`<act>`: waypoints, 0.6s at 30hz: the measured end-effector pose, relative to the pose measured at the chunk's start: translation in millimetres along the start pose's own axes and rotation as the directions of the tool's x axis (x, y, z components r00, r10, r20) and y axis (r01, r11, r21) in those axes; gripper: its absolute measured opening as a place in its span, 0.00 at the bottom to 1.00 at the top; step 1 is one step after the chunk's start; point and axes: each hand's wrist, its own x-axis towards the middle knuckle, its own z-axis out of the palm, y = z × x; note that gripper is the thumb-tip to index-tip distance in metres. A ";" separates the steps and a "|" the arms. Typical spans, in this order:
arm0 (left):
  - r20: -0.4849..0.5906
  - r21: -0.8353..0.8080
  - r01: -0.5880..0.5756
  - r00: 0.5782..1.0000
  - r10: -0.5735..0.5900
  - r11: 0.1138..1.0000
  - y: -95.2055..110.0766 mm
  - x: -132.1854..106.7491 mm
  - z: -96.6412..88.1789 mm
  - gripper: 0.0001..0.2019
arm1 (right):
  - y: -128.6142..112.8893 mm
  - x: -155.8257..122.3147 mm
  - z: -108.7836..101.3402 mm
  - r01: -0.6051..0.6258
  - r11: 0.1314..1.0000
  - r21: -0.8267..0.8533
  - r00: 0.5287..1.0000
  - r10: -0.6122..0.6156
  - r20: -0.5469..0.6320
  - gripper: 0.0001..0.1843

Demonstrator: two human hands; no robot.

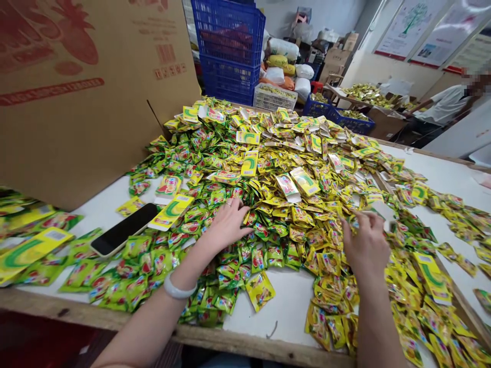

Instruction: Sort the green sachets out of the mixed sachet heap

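A big heap of small yellow-green sachets (276,204) covers a white table (291,301). My left hand (228,225) lies flat on the sachets near the middle, fingers stretched out, a ring on one finger and a pale bangle on the wrist. My right hand (364,243) hovers over the right side of the heap with fingers pinched round a small white-backed sachet (378,212). Flat yellow packs with a green arc (171,212) lie scattered on the pile.
A black phone (123,230) lies left of my left hand. A large cardboard sheet (88,92) stands at the left. Blue crates (230,46) and sacks stand behind. Another person (445,105) sits at a far table with more sachets.
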 end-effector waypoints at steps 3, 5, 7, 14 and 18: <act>0.047 0.104 -0.020 0.999 0.015 0.994 -10.7 1.1 7.4 0.23 | -19.2 -12.8 17.6 0.129 0.959 0.254 0.988 -0.145 0.047 0.19; 0.035 0.109 -0.030 0.999 0.026 0.994 -19.8 4.1 9.1 0.16 | -35.8 -21.6 23.5 0.177 0.888 0.424 0.968 -0.234 0.087 0.17; 0.006 0.040 -0.049 0.999 0.049 0.998 -26.3 7.4 4.6 0.12 | -50.4 -29.8 26.1 0.155 0.791 0.592 0.945 -0.294 0.146 0.15; 0.031 -0.610 -0.133 0.981 0.192 0.781 17.0 -0.3 -22.4 0.19 | -99.4 -45.1 16.9 -0.373 0.278 0.885 0.846 -0.289 0.448 0.24; 0.168 -0.899 0.050 0.957 0.238 0.435 36.8 -1.3 -7.8 0.20 | -99.9 -33.0 4.8 -0.414 0.190 0.890 0.896 -0.089 0.435 0.21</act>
